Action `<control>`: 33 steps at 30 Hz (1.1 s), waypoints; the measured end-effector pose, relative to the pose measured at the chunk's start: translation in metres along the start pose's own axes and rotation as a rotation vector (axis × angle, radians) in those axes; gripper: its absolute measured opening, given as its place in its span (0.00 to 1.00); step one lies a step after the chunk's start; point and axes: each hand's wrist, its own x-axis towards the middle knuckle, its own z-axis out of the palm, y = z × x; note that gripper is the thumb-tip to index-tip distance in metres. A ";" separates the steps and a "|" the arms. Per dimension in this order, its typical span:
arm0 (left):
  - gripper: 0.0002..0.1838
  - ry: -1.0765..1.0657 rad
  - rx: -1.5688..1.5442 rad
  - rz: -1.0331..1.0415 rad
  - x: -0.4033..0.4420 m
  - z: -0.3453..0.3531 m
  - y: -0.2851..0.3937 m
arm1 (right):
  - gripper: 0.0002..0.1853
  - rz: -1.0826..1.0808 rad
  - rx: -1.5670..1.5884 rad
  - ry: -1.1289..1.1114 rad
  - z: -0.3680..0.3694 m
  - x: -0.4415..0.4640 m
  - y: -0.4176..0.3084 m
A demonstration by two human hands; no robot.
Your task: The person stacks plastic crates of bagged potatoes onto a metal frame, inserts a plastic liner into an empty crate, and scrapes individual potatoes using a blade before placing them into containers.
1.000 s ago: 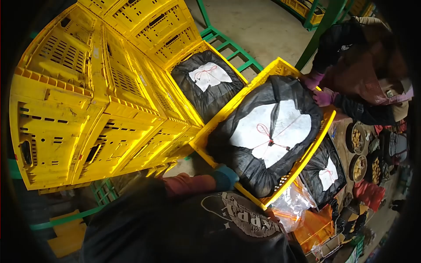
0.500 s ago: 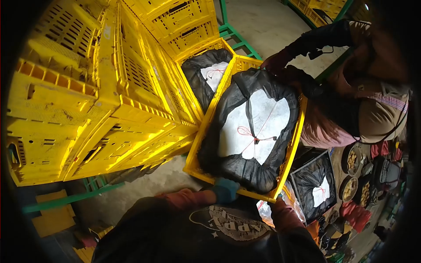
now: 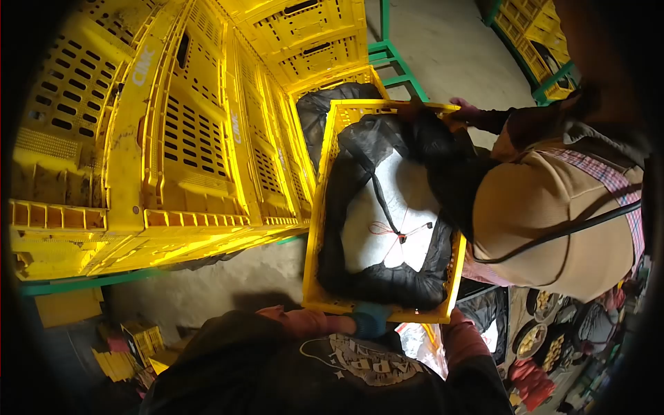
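A yellow plastic crate (image 3: 313, 242) is held up in front of me, lined with a dark plastic bag (image 3: 337, 252). White sheeting (image 3: 366, 221) shows inside the bag, with a thin red tie knotted over it. My left hand (image 3: 372, 320), in a blue glove, is closed on the crate's near edge. At the near right corner, my right hand (image 3: 456, 317) supports the crate; its fingers are largely hidden beneath the rim. A co-worker's hand (image 3: 463, 113) is at the far right corner, and their arm reaches across the far side.
Tall stacks of yellow crates (image 3: 200, 138) stand close on the left. Behind the held crate is another crate with a dark liner (image 3: 315, 117). A green metal frame (image 3: 394, 59) stands beyond. The co-worker (image 3: 539, 214) bends in from the right, with round baskets (image 3: 532, 339) lower right.
The held crate has turned slightly and now covers more of the lined crate behind it. The co-worker has leaned farther over it. My view has shifted; both my hands stay at the near edge.
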 end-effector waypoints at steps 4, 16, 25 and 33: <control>0.22 0.080 -0.041 0.012 0.038 0.025 0.001 | 0.29 -0.033 0.014 -0.037 0.011 0.033 -0.036; 0.33 -0.077 -0.277 -0.052 0.091 0.059 -0.022 | 0.27 -0.056 0.294 -0.518 0.035 -0.006 -0.050; 0.21 -0.091 -0.106 0.309 0.185 0.080 -0.039 | 0.25 -1.411 -1.930 -0.353 0.182 -0.137 -0.101; 0.25 0.043 -0.337 0.049 0.172 0.008 -0.016 | 0.20 -0.711 -2.578 -0.529 0.236 -0.034 -0.119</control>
